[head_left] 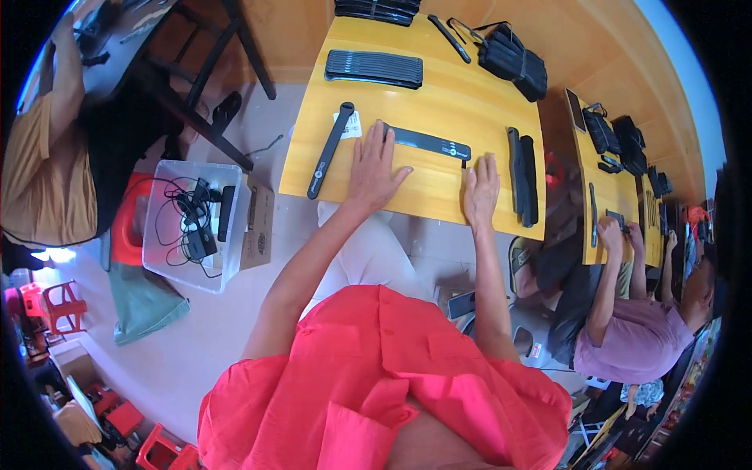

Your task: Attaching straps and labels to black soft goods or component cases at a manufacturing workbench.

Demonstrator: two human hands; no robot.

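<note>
A flat black strip (429, 143) with small white print and a round mark at one end lies across the yellow table in front of me. My left hand (376, 170) rests flat over its left end, fingers stretched and thumb apart. Beside the strip's right end is my right hand (481, 190), its fingers extended and palm down; a small dark tip shows by its fingers. To the left, a second black strip (330, 149) with a rounded top lies slanted, partly over a white label (350, 124). Long black folded pieces (522, 176) lie right of my right hand.
Farther back on the table (462, 94) are a neat stack of black strips (374, 68), a black bundle (512, 63) and a single strip (449, 39). A clear bin (192, 227) of cables stands on the floor at left. Other people sit at both sides.
</note>
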